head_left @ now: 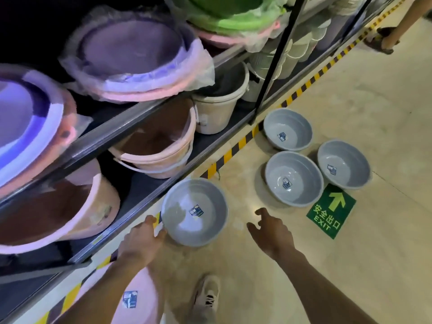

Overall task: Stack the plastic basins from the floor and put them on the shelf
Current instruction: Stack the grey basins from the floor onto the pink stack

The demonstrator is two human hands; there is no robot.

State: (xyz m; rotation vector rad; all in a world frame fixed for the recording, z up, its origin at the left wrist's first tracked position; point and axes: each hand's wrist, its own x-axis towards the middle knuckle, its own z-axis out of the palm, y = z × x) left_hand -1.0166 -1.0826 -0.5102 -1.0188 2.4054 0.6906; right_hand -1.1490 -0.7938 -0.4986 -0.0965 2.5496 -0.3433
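Several grey plastic basins lie on the floor, each with a label inside. The nearest grey basin (195, 211) sits by the shelf's foot; my left hand (142, 239) grips its near-left rim. My right hand (271, 232) hovers open to the right of it, fingers spread, holding nothing. Farther off are three more: a middle basin (293, 177), a right basin (343, 163) and a far basin (288, 128) close to the striped line. The shelf (131, 127) fills the left side.
The shelf holds pink buckets (159, 146), a cream bucket (217, 106) and wrapped purple-pink basins (131, 54). A pink basin (131, 298) lies by my shoe (207, 298). Yellow-black tape (236, 148) edges the shelf. A green exit sign (330, 210) is stuck to the floor. Another person's leg (395, 24) stands far right.
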